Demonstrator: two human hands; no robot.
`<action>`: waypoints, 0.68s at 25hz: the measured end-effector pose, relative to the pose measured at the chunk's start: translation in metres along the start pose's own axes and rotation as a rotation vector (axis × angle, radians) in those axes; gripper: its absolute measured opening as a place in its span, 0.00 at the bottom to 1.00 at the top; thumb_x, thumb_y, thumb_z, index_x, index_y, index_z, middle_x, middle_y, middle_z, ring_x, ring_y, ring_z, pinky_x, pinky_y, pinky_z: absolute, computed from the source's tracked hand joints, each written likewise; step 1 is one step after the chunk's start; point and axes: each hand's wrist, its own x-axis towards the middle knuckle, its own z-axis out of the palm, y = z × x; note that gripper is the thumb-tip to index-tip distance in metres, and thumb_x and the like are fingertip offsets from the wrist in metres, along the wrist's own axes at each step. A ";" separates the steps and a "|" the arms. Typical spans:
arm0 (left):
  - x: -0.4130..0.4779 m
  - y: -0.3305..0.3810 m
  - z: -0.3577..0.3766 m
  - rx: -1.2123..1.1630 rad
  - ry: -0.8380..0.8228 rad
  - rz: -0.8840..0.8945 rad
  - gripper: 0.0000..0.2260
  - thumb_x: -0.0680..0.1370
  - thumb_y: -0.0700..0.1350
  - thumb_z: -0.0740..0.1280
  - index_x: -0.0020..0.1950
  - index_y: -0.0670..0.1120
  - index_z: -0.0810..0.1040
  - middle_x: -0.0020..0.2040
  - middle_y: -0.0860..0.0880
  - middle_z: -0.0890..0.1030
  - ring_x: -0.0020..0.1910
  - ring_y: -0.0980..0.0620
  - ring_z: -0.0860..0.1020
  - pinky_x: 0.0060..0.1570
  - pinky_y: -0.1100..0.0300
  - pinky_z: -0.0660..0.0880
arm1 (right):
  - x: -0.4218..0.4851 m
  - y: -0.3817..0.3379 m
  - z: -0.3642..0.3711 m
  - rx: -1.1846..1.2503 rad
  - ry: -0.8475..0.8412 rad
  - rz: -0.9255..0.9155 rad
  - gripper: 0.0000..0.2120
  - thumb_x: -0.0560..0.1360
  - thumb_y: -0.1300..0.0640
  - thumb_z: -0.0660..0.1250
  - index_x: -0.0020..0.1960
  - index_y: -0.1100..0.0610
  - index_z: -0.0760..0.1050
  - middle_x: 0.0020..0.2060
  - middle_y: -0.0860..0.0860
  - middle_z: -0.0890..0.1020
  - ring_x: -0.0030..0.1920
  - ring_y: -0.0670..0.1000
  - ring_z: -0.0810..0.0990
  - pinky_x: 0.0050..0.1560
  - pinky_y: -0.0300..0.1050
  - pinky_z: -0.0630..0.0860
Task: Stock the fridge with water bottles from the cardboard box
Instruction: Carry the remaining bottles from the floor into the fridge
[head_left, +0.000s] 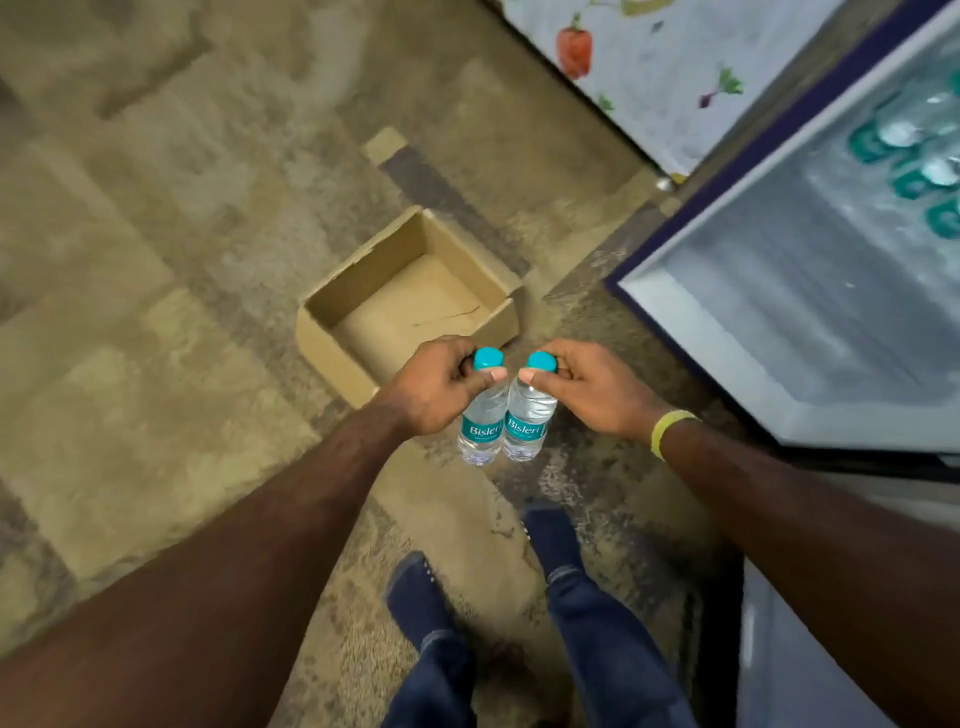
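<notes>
I hold two small clear water bottles with teal caps and teal labels, side by side above the floor. My left hand (434, 387) grips the neck of the left bottle (480, 423). My right hand (592, 387) grips the neck of the right bottle (527, 423). Just beyond them the open cardboard box (358, 280) sits on the floor, and its inside shows no bottles. At the right, the fridge (810, 291) stands with its door open. Several teal-capped bottles (914, 166) stand on a shelf at the far right edge.
A worn, patchy concrete floor (182, 260) spreads to the left. A panel printed with vegetables (660, 67) stands at the top right, behind the fridge. My feet and blue jeans (587, 603) are directly below the bottles. A yellow band (667, 428) circles my right wrist.
</notes>
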 end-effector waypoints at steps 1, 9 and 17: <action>0.015 0.023 0.006 0.027 -0.033 0.020 0.14 0.77 0.55 0.68 0.45 0.43 0.77 0.36 0.49 0.74 0.35 0.54 0.69 0.37 0.52 0.71 | -0.012 0.005 -0.022 0.016 0.047 0.019 0.10 0.78 0.50 0.68 0.47 0.57 0.76 0.33 0.44 0.75 0.30 0.37 0.71 0.32 0.31 0.68; 0.118 0.197 0.082 0.158 -0.214 0.247 0.06 0.79 0.50 0.66 0.46 0.49 0.77 0.33 0.56 0.74 0.30 0.60 0.70 0.29 0.72 0.65 | -0.074 0.078 -0.180 0.029 0.355 0.092 0.14 0.77 0.42 0.66 0.46 0.54 0.79 0.39 0.49 0.82 0.41 0.51 0.80 0.44 0.53 0.78; 0.193 0.334 0.151 0.204 -0.281 0.493 0.12 0.80 0.52 0.65 0.55 0.46 0.79 0.42 0.55 0.80 0.37 0.62 0.75 0.37 0.69 0.71 | -0.127 0.126 -0.313 0.048 0.591 0.056 0.13 0.77 0.50 0.69 0.39 0.58 0.80 0.30 0.52 0.78 0.30 0.42 0.71 0.36 0.43 0.69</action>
